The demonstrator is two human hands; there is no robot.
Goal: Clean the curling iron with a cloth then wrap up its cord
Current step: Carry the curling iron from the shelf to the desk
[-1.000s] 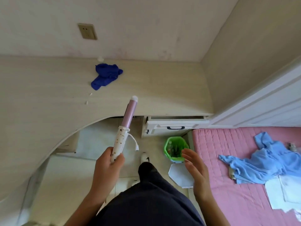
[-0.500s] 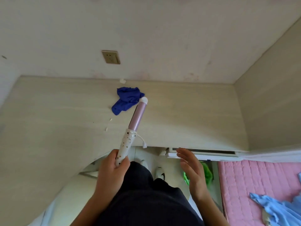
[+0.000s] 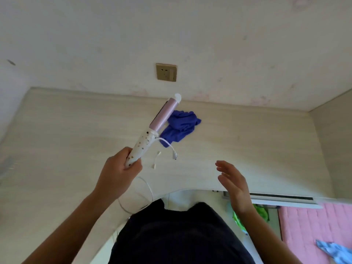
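My left hand (image 3: 119, 173) grips the lower end of the curling iron (image 3: 152, 132), a white speckled handle with a pink barrel that points up and to the right over the desk. A short white cord (image 3: 168, 146) hangs from the handle, and a thin white loop (image 3: 148, 189) trails below my hand. The crumpled dark blue cloth (image 3: 181, 126) lies on the pale wooden desk (image 3: 247, 149) just behind the barrel. My right hand (image 3: 234, 185) hovers open over the desk's front edge, fingers straight, holding nothing.
A wall socket (image 3: 166, 72) sits above the desk's back edge. Small white bits (image 3: 156, 159) lie on the desk near the iron. A partly open drawer (image 3: 282, 201), a green bin (image 3: 261, 214) and a pink bed (image 3: 316, 235) with light blue cloth (image 3: 333, 250) are at the lower right.
The view has tilted up and closed in on the desk. My left hand has carried the iron forward, its barrel now in front of the blue cloth. My right hand has risen over the desk edge.
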